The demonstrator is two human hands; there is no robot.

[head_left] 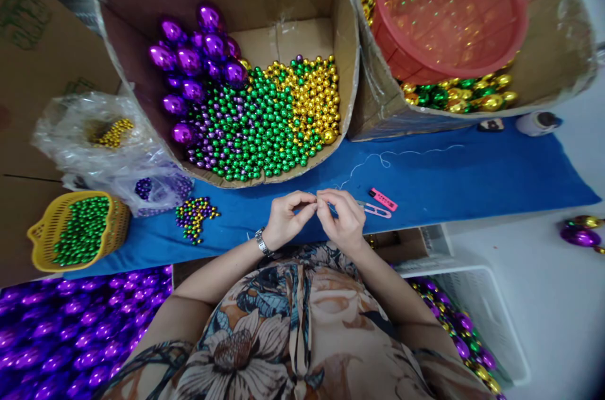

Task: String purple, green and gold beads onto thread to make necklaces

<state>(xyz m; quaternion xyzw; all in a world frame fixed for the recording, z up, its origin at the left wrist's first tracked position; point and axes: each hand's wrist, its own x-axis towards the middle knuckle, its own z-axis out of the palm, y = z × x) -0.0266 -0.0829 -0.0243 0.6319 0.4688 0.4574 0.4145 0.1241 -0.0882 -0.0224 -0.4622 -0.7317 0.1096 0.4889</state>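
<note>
My left hand and my right hand meet fingertip to fingertip over the front edge of the blue-covered table. Both are closed in a pinch. A thin white thread trails across the cloth and runs up to the pinched fingers; its end there is too fine to make out. Just right of my right hand lie thread snips with a pink handle, partly covered by the hand. Beside the snips is a small pink-and-black item.
A cardboard box of loose purple, green and gold beads stands ahead. Right of it, a red basket rests in another box. At left are a yellow basket of green beads, plastic bags and a small bead pile.
</note>
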